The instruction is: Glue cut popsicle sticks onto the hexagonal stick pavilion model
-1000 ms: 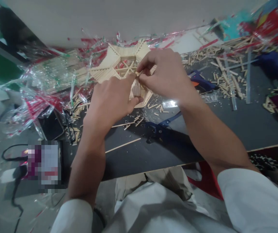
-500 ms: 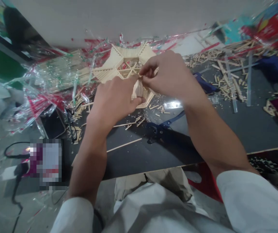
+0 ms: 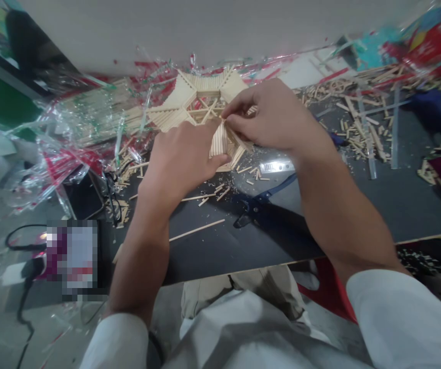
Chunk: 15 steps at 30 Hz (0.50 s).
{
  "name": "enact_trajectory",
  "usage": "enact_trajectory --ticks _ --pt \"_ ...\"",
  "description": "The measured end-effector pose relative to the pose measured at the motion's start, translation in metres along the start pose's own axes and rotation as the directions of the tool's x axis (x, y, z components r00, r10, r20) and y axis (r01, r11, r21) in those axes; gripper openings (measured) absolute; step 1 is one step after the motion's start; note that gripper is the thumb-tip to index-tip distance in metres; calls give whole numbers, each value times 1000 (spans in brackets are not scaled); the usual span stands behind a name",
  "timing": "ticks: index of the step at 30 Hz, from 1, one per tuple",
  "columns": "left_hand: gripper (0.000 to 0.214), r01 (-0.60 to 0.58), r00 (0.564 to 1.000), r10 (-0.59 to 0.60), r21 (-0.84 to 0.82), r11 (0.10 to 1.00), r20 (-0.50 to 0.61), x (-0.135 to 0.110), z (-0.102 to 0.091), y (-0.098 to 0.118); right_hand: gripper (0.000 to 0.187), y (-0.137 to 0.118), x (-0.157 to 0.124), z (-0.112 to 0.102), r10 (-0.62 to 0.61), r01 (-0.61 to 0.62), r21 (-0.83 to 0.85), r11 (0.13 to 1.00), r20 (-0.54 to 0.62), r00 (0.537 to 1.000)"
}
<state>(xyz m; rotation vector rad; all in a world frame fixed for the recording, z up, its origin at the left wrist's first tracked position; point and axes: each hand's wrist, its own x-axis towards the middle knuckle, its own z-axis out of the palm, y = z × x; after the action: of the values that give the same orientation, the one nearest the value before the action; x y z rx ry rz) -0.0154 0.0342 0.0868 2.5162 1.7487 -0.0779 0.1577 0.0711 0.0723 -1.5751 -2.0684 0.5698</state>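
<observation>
A pale wooden stick model, built of slats set side by side like flared roof panels, lies on the dark tabletop in front of me. My left hand grips its near panel, thumb along the lower edge and fingers over the top. My right hand pinches thumb and forefinger together at the panel's upper corner. Whatever small piece sits between those fingertips is too small to make out. Both hands cover part of the model's near side.
Blue-handled cutting pliers lie below my right hand, beside a small metal ruler. A loose stick rests near the table's front edge. Stick offcuts and plastic wrappers lie around. A black phone-like device is at left.
My right hand has shifted slightly, its fingers straightening a little at the panel's corner. My left hand stays in place on the model.
</observation>
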Motion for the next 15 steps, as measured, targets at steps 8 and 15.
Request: enact_trajectory --ticks 8,15 --pt "62 9 1000 -9 76 997 10 -1 -1 5 22 6 -2 -2 -44 42 93 995 27 999" --pt "60 -3 1000 2 97 995 15 -3 -3 10 12 0 -7 -6 -46 41 81 996 61 997"
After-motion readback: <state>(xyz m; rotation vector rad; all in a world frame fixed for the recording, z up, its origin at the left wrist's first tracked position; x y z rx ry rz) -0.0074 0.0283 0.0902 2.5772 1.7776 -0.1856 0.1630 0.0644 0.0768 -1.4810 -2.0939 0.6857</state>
